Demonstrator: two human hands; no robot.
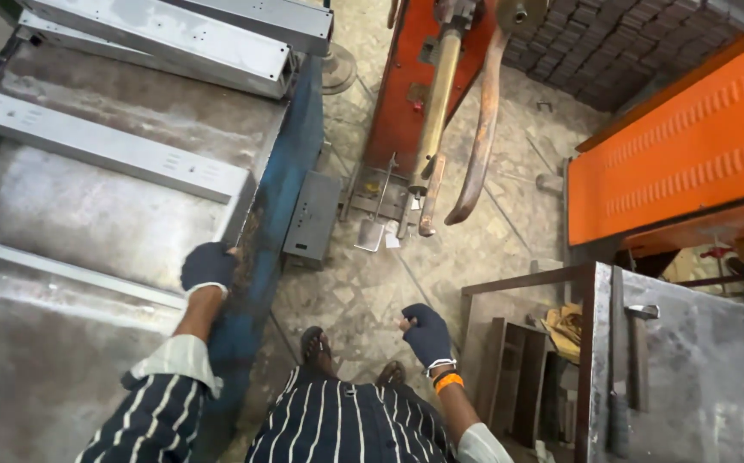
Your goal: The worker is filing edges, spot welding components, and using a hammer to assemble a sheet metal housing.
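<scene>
The grey metal channel [106,147] is laid across the steel table [63,343] at the left, its near end at the blue table edge [273,231]. This end is touched by the left hand [209,266], gloved, with fingers curled onto it, probably to steady it. The right hand [427,336], also gloved, is closed loosely on nothing, free above the floor. More channels [174,34] are stacked at the far left. On the right bench [706,369] a hammer [638,351] is lying. No container with contents is seen.

Blue-edged steel table [282,171] with grey metal channels [106,146], a stacked pair [183,39] behind.
</scene>
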